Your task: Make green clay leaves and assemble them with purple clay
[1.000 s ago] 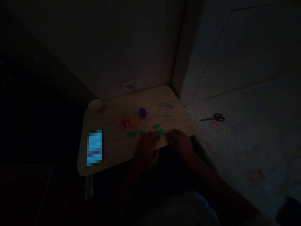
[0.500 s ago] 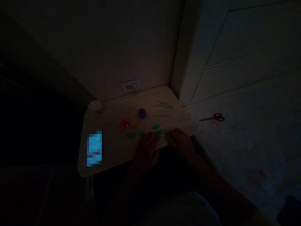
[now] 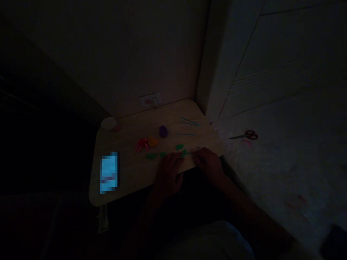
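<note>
In dim light, my left hand rests on the table's front part, fingers stretched out flat and fingertips against a green leaf-shaped piece. My right hand is closed in a pinch just right of that leaf, on a thin blue-green stick whose end meets the leaf. Another green leaf lies just behind. Two more leaf shapes, a long one and a short one, lie left of my left fingers. Further back sit a purple flower-like piece, an orange one and a red-pink one.
Several thin blue sticks lie at the back right of the small wooden table. A lit phone is at the left, a pale cup at the back-left corner. Scissors lie off the table at right.
The view has shifted very slightly. Both hands stay in nearly the same place; a little more of the thin stick shows between the leaf and my right fingers.
</note>
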`<state>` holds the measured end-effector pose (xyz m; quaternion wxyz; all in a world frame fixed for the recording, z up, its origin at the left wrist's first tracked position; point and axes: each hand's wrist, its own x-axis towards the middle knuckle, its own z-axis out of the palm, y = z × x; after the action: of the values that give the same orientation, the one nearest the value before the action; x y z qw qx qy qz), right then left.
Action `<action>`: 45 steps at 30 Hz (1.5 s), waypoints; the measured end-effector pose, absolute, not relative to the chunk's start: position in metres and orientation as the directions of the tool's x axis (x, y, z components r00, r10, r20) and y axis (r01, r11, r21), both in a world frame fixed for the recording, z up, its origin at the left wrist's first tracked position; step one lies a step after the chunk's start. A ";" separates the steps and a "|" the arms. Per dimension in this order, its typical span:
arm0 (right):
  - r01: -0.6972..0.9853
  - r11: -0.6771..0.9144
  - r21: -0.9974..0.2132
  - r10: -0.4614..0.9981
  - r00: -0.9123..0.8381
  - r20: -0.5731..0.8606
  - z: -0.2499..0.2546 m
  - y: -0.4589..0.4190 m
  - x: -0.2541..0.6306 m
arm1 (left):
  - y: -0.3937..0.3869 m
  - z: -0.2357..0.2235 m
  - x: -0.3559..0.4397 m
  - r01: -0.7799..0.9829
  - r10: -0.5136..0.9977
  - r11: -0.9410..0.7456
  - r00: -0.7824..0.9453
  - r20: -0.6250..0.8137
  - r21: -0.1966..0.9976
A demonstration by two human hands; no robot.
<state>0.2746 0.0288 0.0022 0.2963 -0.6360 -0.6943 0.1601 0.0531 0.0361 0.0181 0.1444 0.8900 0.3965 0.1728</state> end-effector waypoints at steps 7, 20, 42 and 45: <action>0.772 0.152 -0.617 0.974 -0.010 0.227 0.001 0.032 0.278 | 0.037 0.016 0.052 0.655 0.753 -0.643 0.634 0.175 0.396; 0.773 0.144 -0.618 0.972 0.007 0.236 -0.002 0.038 0.280 | 0.038 0.018 0.053 0.645 0.751 -0.645 0.634 0.184 0.410; -0.126 -0.149 -0.981 0.987 0.036 -0.154 0.017 0.057 0.288 | 0.037 0.015 0.052 0.647 0.748 -0.650 0.638 0.183 0.398; -0.182 -0.151 -0.972 0.987 0.032 -0.159 0.023 0.055 0.287 | 0.037 0.015 0.051 0.647 0.751 -0.646 0.635 0.183 0.406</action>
<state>0.2866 0.0553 0.0226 0.5138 -0.5021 -0.4008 0.5686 0.0515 0.0371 0.0154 0.1530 0.8911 0.3920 0.1697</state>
